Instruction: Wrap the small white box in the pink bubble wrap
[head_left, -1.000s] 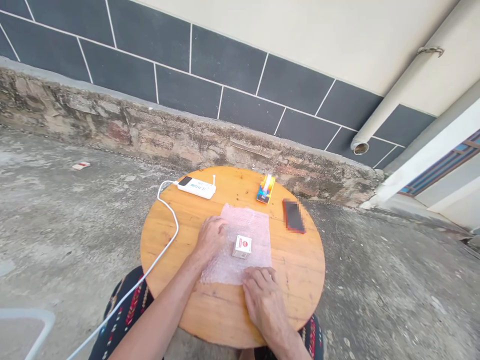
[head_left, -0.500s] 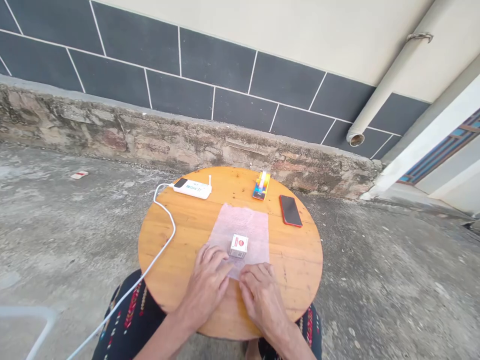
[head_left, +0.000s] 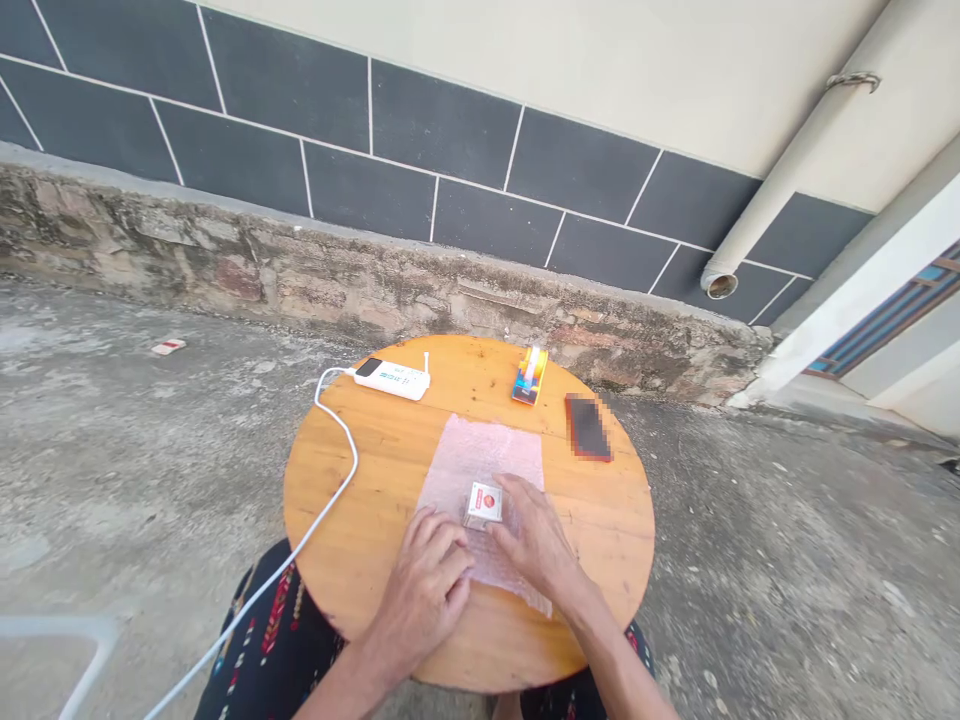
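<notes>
On the round wooden table, a pinkish translucent sheet (head_left: 480,450) lies flat, with a small white box (head_left: 484,504) bearing a red mark standing on it. My right hand (head_left: 534,532) is at the box's right side, thumb and fingers apart around its near and right edges. My left hand (head_left: 431,575) rests on the sheet's near left edge, a little below the box, its fingers curled together; what is under them is hidden.
A white power strip (head_left: 393,379) with a long cable (head_left: 346,480) lies at the table's (head_left: 607,560) left. A yellow tape dispenser (head_left: 530,375) and a dark phone (head_left: 589,428) with a red edge are at the back right. Behind stands a tiled wall (head_left: 442,110).
My right hand has moved up from the sheet's near edge to the box. The near right part of the sheet has spread out, and the box has turned slightly.
</notes>
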